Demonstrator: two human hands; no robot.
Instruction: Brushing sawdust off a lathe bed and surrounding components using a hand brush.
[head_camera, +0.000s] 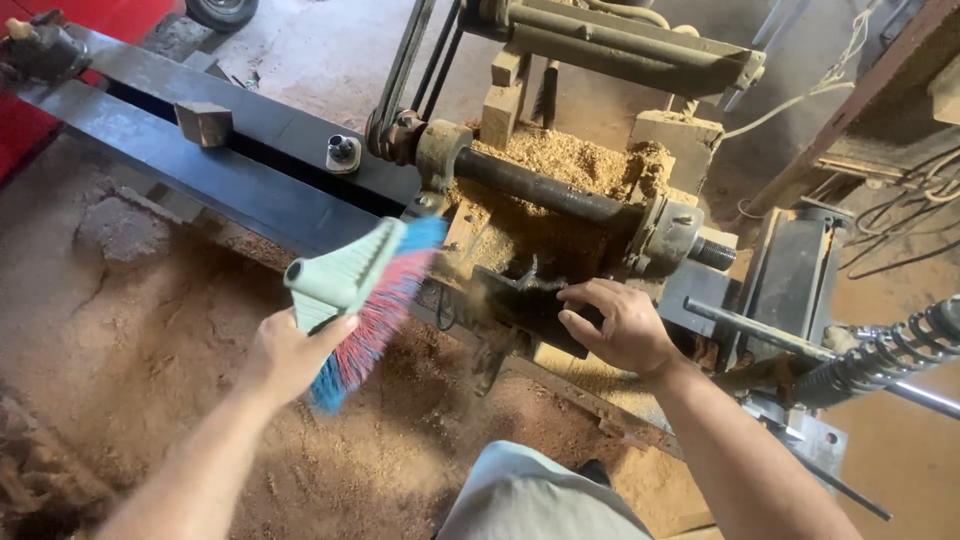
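My left hand (288, 350) grips a broom head (362, 292) with a pale green back and pink and blue bristles. Its bristle tips reach toward the sawdust-covered machine (560, 215). My right hand (622, 322) rests on a dark metal part (520, 305) at the machine's front, fingers curled over its edge. A dark horizontal shaft (545, 190) runs across the machine just above both hands. Sawdust (560, 160) is heaped behind the shaft.
Two long dark steel rails (230, 170) run from upper left to the machine. Belts (405, 60) rise from a pulley. A coiled spring and rod (880, 355) stick out at right. Sawdust covers the floor (150, 300). Cables (900, 200) hang at right.
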